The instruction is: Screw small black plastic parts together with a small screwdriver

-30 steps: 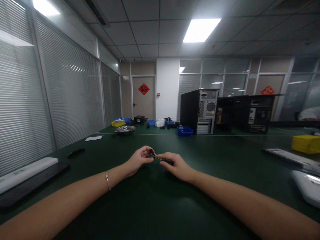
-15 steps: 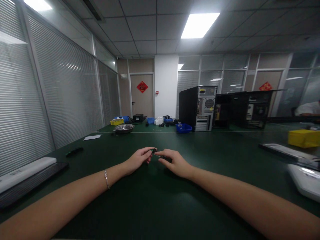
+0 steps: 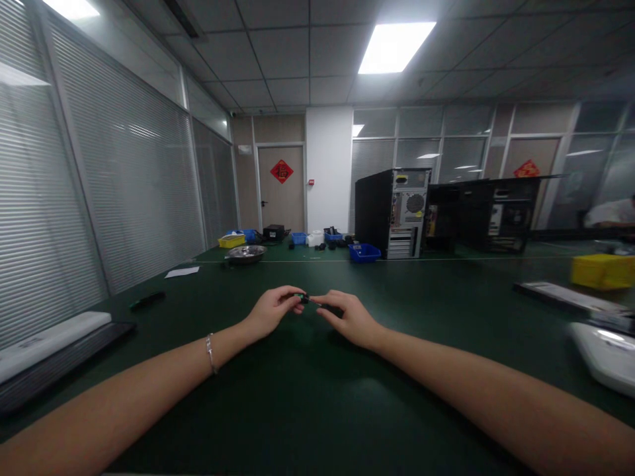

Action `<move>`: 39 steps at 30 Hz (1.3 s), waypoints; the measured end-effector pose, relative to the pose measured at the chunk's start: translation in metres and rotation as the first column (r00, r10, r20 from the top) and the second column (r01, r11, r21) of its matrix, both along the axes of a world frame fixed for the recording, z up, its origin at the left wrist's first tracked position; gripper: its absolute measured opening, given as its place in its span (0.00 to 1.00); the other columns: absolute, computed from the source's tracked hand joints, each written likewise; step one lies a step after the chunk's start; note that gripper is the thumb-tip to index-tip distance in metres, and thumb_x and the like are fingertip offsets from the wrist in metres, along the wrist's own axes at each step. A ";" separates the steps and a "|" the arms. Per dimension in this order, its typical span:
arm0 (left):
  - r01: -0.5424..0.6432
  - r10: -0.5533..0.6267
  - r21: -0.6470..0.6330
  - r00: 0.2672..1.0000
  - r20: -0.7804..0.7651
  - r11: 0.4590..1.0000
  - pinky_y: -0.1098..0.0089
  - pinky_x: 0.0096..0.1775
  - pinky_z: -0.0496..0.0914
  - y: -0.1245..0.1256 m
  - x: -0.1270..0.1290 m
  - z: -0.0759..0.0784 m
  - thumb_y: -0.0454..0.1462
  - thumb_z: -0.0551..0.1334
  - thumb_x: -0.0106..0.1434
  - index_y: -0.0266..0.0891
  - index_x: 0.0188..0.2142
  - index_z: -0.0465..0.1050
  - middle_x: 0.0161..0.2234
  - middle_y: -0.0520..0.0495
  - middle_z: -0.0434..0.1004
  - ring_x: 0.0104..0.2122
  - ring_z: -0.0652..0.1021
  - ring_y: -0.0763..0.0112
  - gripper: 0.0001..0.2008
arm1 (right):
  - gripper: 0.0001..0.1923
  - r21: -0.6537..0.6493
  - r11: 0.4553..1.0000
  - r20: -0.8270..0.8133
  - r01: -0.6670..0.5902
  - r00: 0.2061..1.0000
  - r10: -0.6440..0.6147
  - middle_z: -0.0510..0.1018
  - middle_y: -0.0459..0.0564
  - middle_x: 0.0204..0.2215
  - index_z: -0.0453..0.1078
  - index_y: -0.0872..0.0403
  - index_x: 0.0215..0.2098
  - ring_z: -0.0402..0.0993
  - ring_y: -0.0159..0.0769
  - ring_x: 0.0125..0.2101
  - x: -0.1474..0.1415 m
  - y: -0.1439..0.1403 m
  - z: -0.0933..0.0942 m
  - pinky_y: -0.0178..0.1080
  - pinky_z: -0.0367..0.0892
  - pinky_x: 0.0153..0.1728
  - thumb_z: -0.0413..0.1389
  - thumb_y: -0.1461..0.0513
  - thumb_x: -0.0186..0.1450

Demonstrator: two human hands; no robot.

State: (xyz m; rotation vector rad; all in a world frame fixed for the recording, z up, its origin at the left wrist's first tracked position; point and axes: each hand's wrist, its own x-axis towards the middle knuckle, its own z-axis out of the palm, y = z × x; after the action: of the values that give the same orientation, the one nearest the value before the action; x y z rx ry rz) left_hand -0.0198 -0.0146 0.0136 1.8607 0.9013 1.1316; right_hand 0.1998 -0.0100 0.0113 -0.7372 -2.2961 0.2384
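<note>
Over the middle of the green table, my left hand (image 3: 272, 311) pinches a small black part with a bit of green (image 3: 301, 298) between thumb and fingertips. What kind of part it is, I cannot make out. Facing it, my right hand (image 3: 354, 318) is closed on a slim tool (image 3: 315, 303) with a thin metal shaft and a dark handle, like a small screwdriver. The shaft points left and its tip meets or nearly meets the black part. Most of the handle is hidden by the right fingers.
A computer tower (image 3: 391, 213) stands at the back beside a blue bin (image 3: 364, 252). Left lie a metal bowl (image 3: 247, 254), a paper (image 3: 182, 272), a dark green-marked tool (image 3: 147, 300) and a keyboard (image 3: 74, 357). A yellow bin (image 3: 602, 272) and a white device (image 3: 602, 357) are right.
My left hand has shifted slightly up and left, turning the black part so more of it shows. The right hand and its tool have barely moved.
</note>
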 end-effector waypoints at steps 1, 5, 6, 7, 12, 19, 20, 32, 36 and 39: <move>-0.004 0.004 0.002 1.000 0.009 1.000 0.64 0.40 0.71 0.000 0.000 0.000 0.40 0.59 0.59 0.34 0.43 0.71 0.36 0.44 0.75 0.34 0.76 0.66 0.15 | 0.16 -0.003 1.000 0.008 0.001 1.000 -0.001 0.74 0.50 0.35 0.68 0.51 0.50 0.69 0.34 0.33 0.000 0.000 0.000 0.36 0.64 0.35 0.51 0.60 0.64; 0.017 -0.018 0.008 0.999 0.047 1.000 0.63 0.40 0.71 -0.001 -0.001 -0.001 0.39 0.61 0.57 0.34 0.42 0.72 0.38 0.44 0.75 0.35 0.76 0.66 0.14 | 0.17 0.007 1.000 0.023 0.011 1.000 -0.012 0.74 0.50 0.36 0.67 0.50 0.51 0.69 0.35 0.34 0.000 0.000 -0.001 0.36 0.63 0.35 0.52 0.60 0.63; 0.027 -0.027 0.006 0.998 0.050 1.000 0.63 0.41 0.71 -0.002 0.000 0.000 0.38 0.62 0.56 0.34 0.41 0.72 0.38 0.43 0.75 0.36 0.76 0.66 0.14 | 0.17 0.011 1.000 0.027 0.012 1.000 -0.013 0.74 0.50 0.36 0.67 0.50 0.51 0.69 0.35 0.35 0.000 0.000 -0.001 0.36 0.63 0.36 0.52 0.60 0.63; 0.033 -0.033 0.001 0.998 0.053 0.999 0.62 0.42 0.71 -0.003 0.000 0.000 0.37 0.62 0.56 0.34 0.41 0.72 0.38 0.43 0.75 0.36 0.76 0.65 0.13 | 0.17 0.016 1.000 0.031 0.013 0.999 -0.014 0.74 0.50 0.36 0.67 0.49 0.51 0.69 0.36 0.35 0.000 0.000 -0.001 0.36 0.63 0.36 0.52 0.60 0.63; 0.017 -0.010 -0.079 0.996 0.092 0.997 0.61 0.42 0.71 -0.005 0.002 0.004 0.36 0.64 0.54 0.32 0.39 0.74 0.37 0.43 0.76 0.35 0.77 0.65 0.13 | 0.18 0.029 0.999 0.033 0.017 0.999 -0.018 0.74 0.50 0.36 0.67 0.49 0.52 0.69 0.35 0.34 0.001 0.000 -0.002 0.36 0.63 0.37 0.51 0.61 0.63; 0.022 0.018 -0.190 0.979 0.204 0.982 0.63 0.43 0.71 0.001 0.001 -0.002 0.35 0.65 0.53 0.31 0.39 0.73 0.38 0.41 0.77 0.34 0.78 0.67 0.13 | 0.18 0.046 0.999 0.014 0.000 1.000 0.000 0.73 0.50 0.35 0.66 0.49 0.53 0.69 0.34 0.34 0.000 0.002 -0.004 0.36 0.64 0.36 0.51 0.61 0.63; 0.030 0.015 -0.199 0.976 0.218 0.980 0.63 0.42 0.71 0.002 0.001 -0.003 0.34 0.65 0.54 0.31 0.40 0.73 0.38 0.41 0.77 0.34 0.78 0.67 0.13 | 0.18 0.045 0.999 0.010 -0.004 1.000 0.003 0.73 0.50 0.35 0.65 0.49 0.53 0.69 0.34 0.34 -0.001 0.002 -0.004 0.36 0.64 0.36 0.51 0.61 0.64; 0.022 0.031 -0.226 0.972 0.232 0.974 0.66 0.41 0.71 0.003 0.000 -0.005 0.35 0.65 0.54 0.31 0.40 0.72 0.38 0.40 0.76 0.34 0.78 0.68 0.14 | 0.18 0.056 0.997 0.002 -0.049 0.999 0.049 0.74 0.50 0.37 0.66 0.50 0.52 0.70 0.35 0.37 0.000 0.000 -0.002 0.36 0.64 0.38 0.52 0.62 0.63; 0.043 -0.009 -0.196 0.985 0.171 0.980 0.65 0.40 0.71 0.002 0.000 -0.004 0.36 0.65 0.53 0.31 0.39 0.73 0.38 0.40 0.76 0.33 0.77 0.68 0.14 | 0.18 0.050 0.996 0.028 -0.078 0.997 0.076 0.74 0.50 0.37 0.67 0.49 0.52 0.70 0.35 0.36 0.001 -0.001 -0.001 0.36 0.64 0.37 0.52 0.62 0.63; 0.068 -0.040 -0.183 0.988 0.149 0.981 0.65 0.39 0.70 0.002 -0.001 -0.004 0.38 0.64 0.54 0.32 0.39 0.73 0.37 0.41 0.76 0.33 0.77 0.68 0.14 | 0.17 0.018 0.993 0.011 -0.113 0.994 0.113 0.74 0.50 0.36 0.67 0.50 0.51 0.70 0.34 0.36 0.001 -0.003 0.001 0.35 0.64 0.37 0.52 0.62 0.63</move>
State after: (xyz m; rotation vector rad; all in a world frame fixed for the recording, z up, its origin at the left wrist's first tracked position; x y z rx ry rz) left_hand -0.0213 -0.0122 0.0098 1.6193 0.8389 1.0943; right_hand 0.2006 -0.0128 0.0122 -0.6005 -2.3489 0.2651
